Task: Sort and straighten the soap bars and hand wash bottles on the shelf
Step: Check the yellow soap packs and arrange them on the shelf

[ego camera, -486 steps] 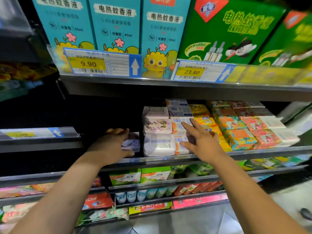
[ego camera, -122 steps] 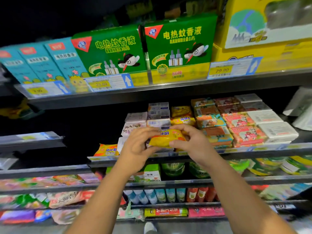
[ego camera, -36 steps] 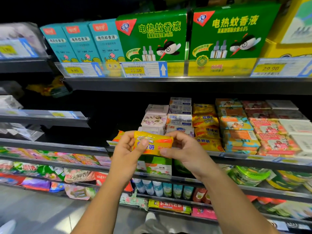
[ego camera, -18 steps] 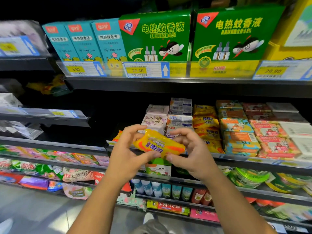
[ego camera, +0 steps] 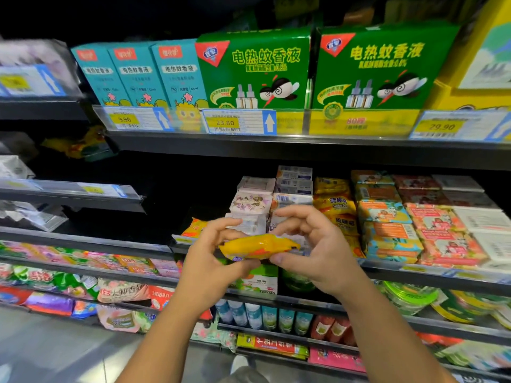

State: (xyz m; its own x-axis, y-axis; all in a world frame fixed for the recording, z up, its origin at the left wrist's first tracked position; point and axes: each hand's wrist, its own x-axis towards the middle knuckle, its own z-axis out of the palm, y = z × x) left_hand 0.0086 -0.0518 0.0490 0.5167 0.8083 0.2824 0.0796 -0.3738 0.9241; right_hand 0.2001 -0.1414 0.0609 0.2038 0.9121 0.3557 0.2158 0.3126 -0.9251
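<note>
Upper shelf: three teal boxes [ego camera: 138, 76] at left, two green boxes [ego camera: 254, 70] just beside them, one yellow box [ego camera: 475, 78] at far right. Rail price tags [ego camera: 237, 122] read 9.90, 23.80 and 29.90. Lower shelf: a row of small bottles [ego camera: 262, 316], upright.

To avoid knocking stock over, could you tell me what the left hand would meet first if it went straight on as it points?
Probably the stack of white soap boxes just beyond the left hand and the yellow soap packet it holds; depth is hard to judge.
</note>
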